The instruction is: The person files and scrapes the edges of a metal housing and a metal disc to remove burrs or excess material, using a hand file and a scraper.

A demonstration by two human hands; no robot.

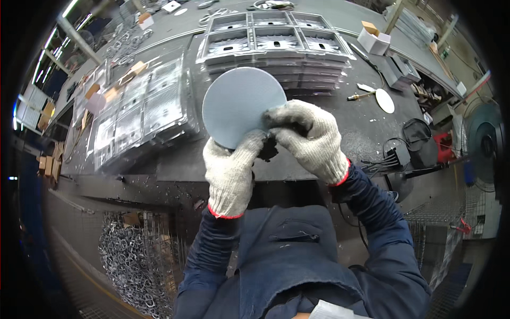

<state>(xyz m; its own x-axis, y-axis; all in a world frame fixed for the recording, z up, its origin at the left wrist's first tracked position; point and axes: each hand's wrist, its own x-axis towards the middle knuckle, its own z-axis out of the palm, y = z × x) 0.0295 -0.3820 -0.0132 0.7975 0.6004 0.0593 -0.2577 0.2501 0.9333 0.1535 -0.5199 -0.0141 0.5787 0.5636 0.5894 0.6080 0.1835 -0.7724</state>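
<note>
A thin round grey-blue disc (pixel 241 103) is held up over the dark workbench, its flat face showing. My left hand (pixel 231 170), in a white knit glove with a red cuff, grips the disc's lower edge, with the thumb on the face. At the right edge, my right hand (pixel 308 135) pinches the rim between thumb and bent fingers; its glove has blackened fingertips. Something dark and ragged (pixel 269 150) shows just below the fingers, and I cannot tell what it is. The parts of the fingers behind the disc are hidden.
Stacked clear plastic trays (pixel 273 45) stand beyond the disc, and more trays (pixel 143 111) lie to the left. A white oval disc (pixel 385 101), an open white box (pixel 373 38) and cables (pixel 385 159) are on the right. Metal rings fill a wire bin (pixel 127 260) at lower left.
</note>
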